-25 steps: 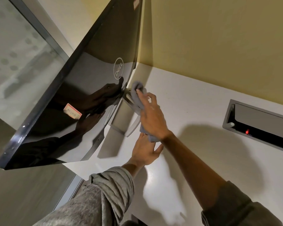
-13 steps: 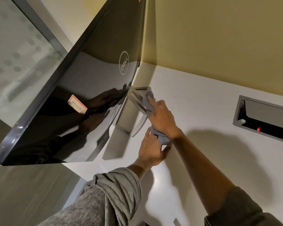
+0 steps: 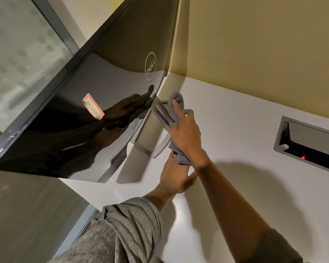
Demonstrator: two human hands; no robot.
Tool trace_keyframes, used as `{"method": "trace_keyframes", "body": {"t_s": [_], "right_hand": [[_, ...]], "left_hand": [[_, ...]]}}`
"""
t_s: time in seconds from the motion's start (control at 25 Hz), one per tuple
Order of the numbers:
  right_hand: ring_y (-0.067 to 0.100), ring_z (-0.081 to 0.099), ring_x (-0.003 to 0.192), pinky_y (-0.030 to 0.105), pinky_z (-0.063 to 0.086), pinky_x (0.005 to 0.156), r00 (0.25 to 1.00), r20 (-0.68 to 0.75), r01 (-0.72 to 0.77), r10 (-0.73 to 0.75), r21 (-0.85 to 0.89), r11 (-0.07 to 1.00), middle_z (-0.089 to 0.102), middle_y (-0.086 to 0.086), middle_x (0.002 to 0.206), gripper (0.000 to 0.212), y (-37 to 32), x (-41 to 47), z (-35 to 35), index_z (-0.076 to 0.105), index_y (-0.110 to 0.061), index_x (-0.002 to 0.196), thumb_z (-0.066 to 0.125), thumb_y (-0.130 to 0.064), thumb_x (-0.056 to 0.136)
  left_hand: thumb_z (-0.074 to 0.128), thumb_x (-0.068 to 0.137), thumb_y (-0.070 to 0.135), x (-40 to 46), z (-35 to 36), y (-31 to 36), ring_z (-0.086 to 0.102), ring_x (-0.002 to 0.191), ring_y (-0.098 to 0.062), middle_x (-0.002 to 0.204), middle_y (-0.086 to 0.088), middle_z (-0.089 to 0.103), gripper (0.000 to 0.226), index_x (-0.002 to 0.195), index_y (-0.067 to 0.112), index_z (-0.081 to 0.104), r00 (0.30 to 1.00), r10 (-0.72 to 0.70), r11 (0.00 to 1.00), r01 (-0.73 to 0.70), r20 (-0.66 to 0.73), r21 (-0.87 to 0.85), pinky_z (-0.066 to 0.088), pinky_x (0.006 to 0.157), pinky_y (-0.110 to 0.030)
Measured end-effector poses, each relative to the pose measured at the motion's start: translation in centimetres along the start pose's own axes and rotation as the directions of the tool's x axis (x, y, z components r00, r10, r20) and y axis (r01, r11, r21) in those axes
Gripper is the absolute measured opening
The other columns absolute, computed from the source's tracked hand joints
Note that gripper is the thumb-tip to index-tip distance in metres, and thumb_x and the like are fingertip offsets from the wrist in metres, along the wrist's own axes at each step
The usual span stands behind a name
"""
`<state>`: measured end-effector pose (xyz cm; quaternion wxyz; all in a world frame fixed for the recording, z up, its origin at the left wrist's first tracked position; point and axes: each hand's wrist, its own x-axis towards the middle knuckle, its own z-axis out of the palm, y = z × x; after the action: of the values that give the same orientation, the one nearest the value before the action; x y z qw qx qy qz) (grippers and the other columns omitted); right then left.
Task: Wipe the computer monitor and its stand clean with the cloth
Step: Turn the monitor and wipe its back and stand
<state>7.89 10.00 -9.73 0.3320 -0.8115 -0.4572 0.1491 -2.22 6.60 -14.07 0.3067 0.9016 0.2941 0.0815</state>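
Open desk [image 3: 235,133] at right; right hand [image 3: 186,133] presses cloth [image 3: 176,100] onto stand [image 3: 160,118]; left hand [image 3: 176,176] below, fingers loosely spread, touching cloth's lower end.

My right hand [image 3: 186,133] presses a bunched grey cloth [image 3: 176,103] against the silver metal stand [image 3: 160,116] behind the glossy black monitor [image 3: 95,103]. My left hand [image 3: 176,176] rests nearer on the white desk [image 3: 235,118], touching the cloth's lower end.

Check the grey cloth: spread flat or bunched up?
Bunched up: the grey cloth sits wadded in the right hand against the silver monitor stand.
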Motion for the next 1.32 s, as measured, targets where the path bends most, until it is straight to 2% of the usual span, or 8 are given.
{"method": "trace_keyframes", "body": {"t_s": [0.16, 0.28, 0.4, 0.52, 0.64, 0.88, 1.12, 1.32], "right_hand": [[0.033, 0.051, 0.119, 0.047, 0.053, 0.089, 0.993, 0.004, 0.116, -0.116, 0.023, 0.993, 0.034, 0.014, 0.146, 0.063, -2.6, -0.6, 1.5, 0.03, -0.03, 0.148, 0.051, -0.012, 0.092], [0.033, 0.057, 0.105, 0.043, 0.055, 0.083, 0.988, 0.021, 0.154, -0.152, -0.093, 0.984, 0.045, 0.018, 0.135, 0.06, -0.5, -2.0, 1.3, 0.032, -0.018, 0.147, 0.053, -0.01, 0.092], [0.031, 0.054, 0.097, 0.042, 0.052, 0.078, 0.974, 0.209, 0.114, -0.083, -0.141, 0.983, 0.051, 0.01, 0.113, 0.044, 3.0, -1.7, 0.2, 0.042, -0.018, 0.135, 0.045, -0.009, 0.092], [0.034, 0.059, 0.083, 0.043, 0.053, 0.071, 0.95, 0.312, -0.03, -0.027, 0.177, 0.984, 0.06, 0.015, 0.095, 0.041, 3.8, 0.7, -1.4, 0.059, -0.029, 0.117, 0.04, -0.015, 0.084], [0.03, 0.061, 0.083, 0.038, 0.052, 0.075, 0.928, 0.357, 0.031, -0.106, 0.211, 0.977, 0.061, 0.017, 0.101, 0.05, 3.1, 1.8, -1.8, 0.059, -0.03, 0.13, 0.038, -0.019, 0.085], [0.023, 0.054, 0.088, 0.032, 0.041, 0.073, 0.818, 0.574, 0.086, 0.03, -0.175, 0.981, 0.062, 0.007, 0.115, 0.042, 3.9, 3.9, -2.6, 0.058, -0.018, 0.126, 0.059, -0.024, 0.085], [0.029, 0.058, 0.098, 0.034, 0.045, 0.078, 0.828, 0.56, 0.112, 0.023, -0.205, 0.972, 0.061, 0.01, 0.119, 0.049, 3.2, 2.6, -2.9, 0.046, -0.017, 0.137, 0.054, -0.021, 0.089], [0.026, 0.06, 0.105, 0.032, 0.039, 0.074, 0.884, 0.463, 0.349, -0.057, -0.575, 0.74, 0.061, 0.006, 0.117, 0.033, 0.7, 0.0, -4.7, 0.054, -0.018, 0.127, 0.048, -0.025, 0.095]], "left_hand": [[0.043, 0.087, 0.052, -0.8, 1.5, -2.2, 0.046, 0.13, -0.02, 0.14, -0.003, 0.054, 0.066, 0.143, 0.017, 0.047, 0.997, 0.0, 0.997, -0.005, 0.071, 0.073, 0.038, 0.099, -0.027], [0.06, 0.086, 0.033, -0.5, 2.8, -3.5, 0.06, 0.106, -0.02, 0.111, -0.005, 0.066, 0.037, 0.117, 0.013, 0.063, 0.995, -0.088, 0.994, 0.091, 0.047, -0.059, 0.041, 0.08, -0.017], [0.044, 0.09, 0.04, 0.1, 2.9, -3.2, 0.047, 0.126, -0.018, 0.131, -0.004, 0.058, 0.049, 0.13, 0.015, 0.057, 0.999, 0.033, 0.995, -0.035, 0.018, 0.092, 0.035, 0.11, -0.036], [0.049, 0.09, 0.032, -0.2, 3.0, -3.0, 0.05, 0.117, -0.027, 0.116, -0.009, 0.061, 0.028, 0.105, 0.012, 0.063, 0.985, 0.126, 0.976, -0.102, -0.117, 0.193, 0.027, 0.116, -0.046], [0.039, 0.1, 0.041, -0.8, 3.9, -2.3, 0.039, 0.135, -0.024, 0.14, -0.004, 0.049, 0.041, 0.13, 0.016, 0.052, 0.99, 0.073, 0.963, -0.038, -0.122, 0.267, 0.016, 0.12, -0.049], [0.023, 0.103, 0.049, -0.6, 4.1, -1.9, 0.021, 0.147, -0.018, 0.155, 0.002, 0.035, 0.055, 0.143, 0.017, 0.042, 0.994, 0.0, 0.944, 0.035, -0.105, 0.327, 0.009, 0.122, -0.045], [0.026, 0.102, 0.048, -0.4, 4.1, -2.2, 0.023, 0.145, -0.018, 0.152, 0.004, 0.037, 0.051, 0.14, 0.019, 0.045, 0.994, 0.01, 0.946, 0.026, -0.107, 0.324, 0.014, 0.12, -0.046], [0.033, 0.101, 0.043, -0.5, 3.6, -1.7, 0.032, 0.141, -0.018, 0.145, 0.003, 0.047, 0.045, 0.134, 0.021, 0.052, 0.99, 0.004, 0.959, 0.037, -0.143, 0.282, 0.017, 0.12, -0.045]]}}
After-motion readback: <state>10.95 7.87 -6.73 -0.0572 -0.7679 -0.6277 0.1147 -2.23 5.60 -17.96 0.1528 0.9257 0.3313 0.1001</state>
